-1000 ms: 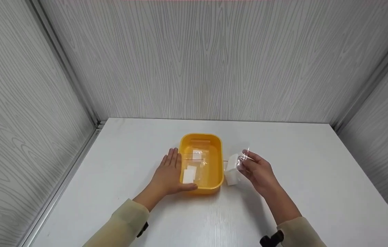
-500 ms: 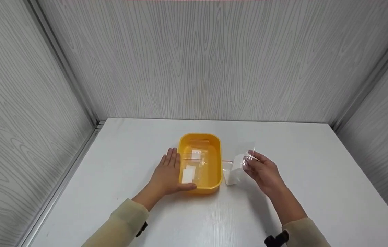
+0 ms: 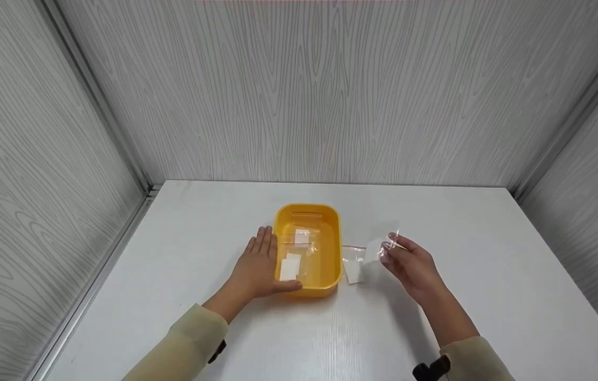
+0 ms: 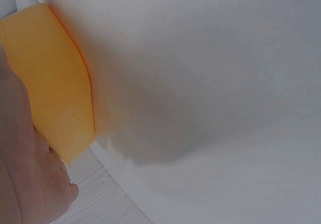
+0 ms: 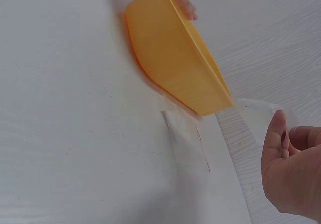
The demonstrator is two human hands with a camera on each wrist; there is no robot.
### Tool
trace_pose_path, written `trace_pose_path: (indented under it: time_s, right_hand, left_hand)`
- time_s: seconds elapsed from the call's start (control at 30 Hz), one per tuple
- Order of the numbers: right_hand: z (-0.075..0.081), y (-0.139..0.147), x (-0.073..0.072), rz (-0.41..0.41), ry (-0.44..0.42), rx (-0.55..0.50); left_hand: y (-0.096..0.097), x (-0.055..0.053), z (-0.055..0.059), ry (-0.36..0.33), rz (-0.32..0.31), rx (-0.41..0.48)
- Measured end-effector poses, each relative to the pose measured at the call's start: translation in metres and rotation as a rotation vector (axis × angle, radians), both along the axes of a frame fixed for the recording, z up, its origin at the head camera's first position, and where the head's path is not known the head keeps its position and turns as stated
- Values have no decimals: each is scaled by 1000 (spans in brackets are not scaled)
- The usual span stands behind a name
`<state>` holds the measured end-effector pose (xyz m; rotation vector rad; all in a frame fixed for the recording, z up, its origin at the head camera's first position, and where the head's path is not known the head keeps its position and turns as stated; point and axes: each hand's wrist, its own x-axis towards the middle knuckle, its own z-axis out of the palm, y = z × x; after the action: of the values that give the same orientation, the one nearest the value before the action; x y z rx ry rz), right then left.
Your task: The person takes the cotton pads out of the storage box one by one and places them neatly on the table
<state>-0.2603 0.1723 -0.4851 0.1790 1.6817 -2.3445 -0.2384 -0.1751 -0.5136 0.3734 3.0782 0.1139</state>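
Observation:
A yellow plastic tub (image 3: pixel 339 254) stands on the table, with my left hand (image 3: pixel 259 267) laid along its left side, fingers straight and thumb over the near rim. The left wrist view shows that hand (image 4: pixel 30 169) against the tub's wall (image 4: pixel 55 78). Inside lie clear plastic bags with white slips (image 3: pixel 291 266). To the right of the tub, my right hand (image 3: pixel 411 264) pinches a clear plastic bag (image 3: pixel 375 250) by its edge, raised above the table. Below it another clear zip bag (image 3: pixel 354 267) with a white slip lies flat beside the tub.
The white tabletop (image 3: pixel 224 211) meets a grey wood-grain panel (image 3: pixel 309 95) at the back. Similar panels rise on the left (image 3: pixel 29 159) and right (image 3: pixel 595 185), with metal strips along the corners.
My right hand has drawn the pinched bag rightward, away from the tub, uncovering more of the bag on the table. My left hand stays against the tub.

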Motion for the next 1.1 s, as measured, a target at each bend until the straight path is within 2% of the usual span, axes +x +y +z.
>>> trace_pose_path:
  time_s: [0.4, 0.7, 1.1]
  right_hand:
    - [-7, 12, 0, -27, -45, 6]
    - [-7, 22, 2, -46, -71, -27]
    - [-14, 29, 0, -55, -85, -43]
  left_hand:
    - [2, 3, -1, -9, 0, 13]
    - [2, 3, 3, -9, -13, 9]
    - [-1, -2, -2, 14, -15, 20]
